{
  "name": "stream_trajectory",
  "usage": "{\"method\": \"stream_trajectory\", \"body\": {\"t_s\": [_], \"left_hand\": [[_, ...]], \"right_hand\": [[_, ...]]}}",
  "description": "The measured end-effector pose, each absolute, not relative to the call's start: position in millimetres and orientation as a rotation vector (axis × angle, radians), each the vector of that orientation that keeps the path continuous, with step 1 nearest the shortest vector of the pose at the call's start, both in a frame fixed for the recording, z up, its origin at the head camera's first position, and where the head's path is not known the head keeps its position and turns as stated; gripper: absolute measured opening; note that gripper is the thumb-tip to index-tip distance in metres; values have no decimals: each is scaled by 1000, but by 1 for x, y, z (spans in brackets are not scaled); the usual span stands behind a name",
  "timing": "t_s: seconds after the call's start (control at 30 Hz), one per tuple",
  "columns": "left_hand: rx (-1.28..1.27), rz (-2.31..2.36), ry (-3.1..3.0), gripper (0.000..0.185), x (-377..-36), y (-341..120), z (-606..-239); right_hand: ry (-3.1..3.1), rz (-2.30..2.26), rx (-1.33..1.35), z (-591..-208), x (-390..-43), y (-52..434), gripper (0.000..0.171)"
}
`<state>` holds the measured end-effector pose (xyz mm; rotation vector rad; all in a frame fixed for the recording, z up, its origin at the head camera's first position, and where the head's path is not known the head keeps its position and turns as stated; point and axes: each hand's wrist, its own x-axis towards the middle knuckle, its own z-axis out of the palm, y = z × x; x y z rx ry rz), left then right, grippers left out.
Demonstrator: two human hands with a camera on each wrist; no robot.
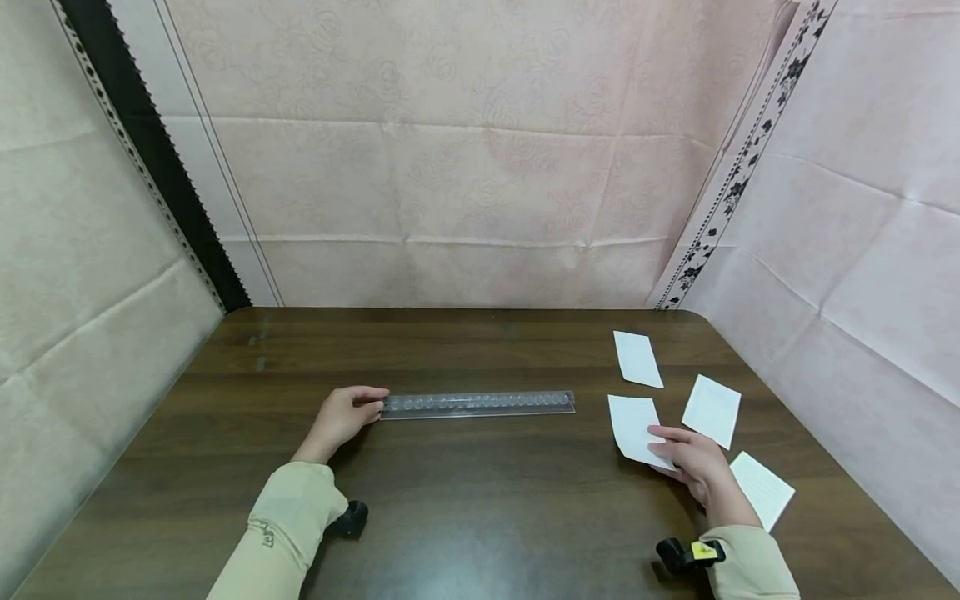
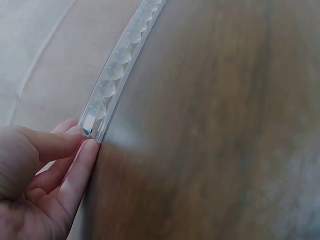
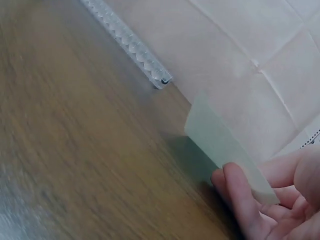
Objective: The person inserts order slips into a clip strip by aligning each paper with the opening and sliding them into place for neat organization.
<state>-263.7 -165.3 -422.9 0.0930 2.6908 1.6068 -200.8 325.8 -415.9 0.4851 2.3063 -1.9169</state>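
I see pale cloth [image 1: 450, 183] hanging behind and on both sides of the brown table [image 1: 450, 508]. Across the table's middle I have the long clear strip [image 1: 480, 405], a row of rounded bumps along it; the left hand [image 1: 341, 423] pinches its left end between thumb and fingers. The right hand [image 1: 697, 467] grips the held card [image 1: 632, 425] by its near-right part, and I see it tilted over the wood. Around it I count three more: the far card [image 1: 637, 359], the right-side card [image 1: 712, 411] and the near card [image 1: 763, 490], partly hidden by the wrist.
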Motion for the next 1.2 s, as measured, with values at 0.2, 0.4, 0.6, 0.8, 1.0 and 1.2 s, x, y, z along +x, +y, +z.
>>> {"method": "stream_trajectory", "body": {"t_s": [0.2, 0.4, 0.6, 0.8, 1.0, 1.2], "left_hand": [[69, 1624, 2682, 25, -265, -168, -424], [47, 1651, 2647, 25, -265, -169, -424], [23, 1676, 2617, 26, -265, -169, -424], [21, 1700, 2606, 25, -265, -169, -424], [7, 1702, 2607, 25, -265, -168, -425], [5, 1696, 2614, 25, -265, -167, -426]], "right_hand": [[2063, -2169, 412, -418, -201, 325, 54], [2017, -2254, 430, -421, -205, 324, 44], [1947, -2355, 437, -421, -208, 321, 31], [1899, -2403, 422, -421, -209, 317, 32], [1909, -2406, 431, -420, -211, 312, 33], [1912, -2406, 452, -420, -213, 308, 38]]}}
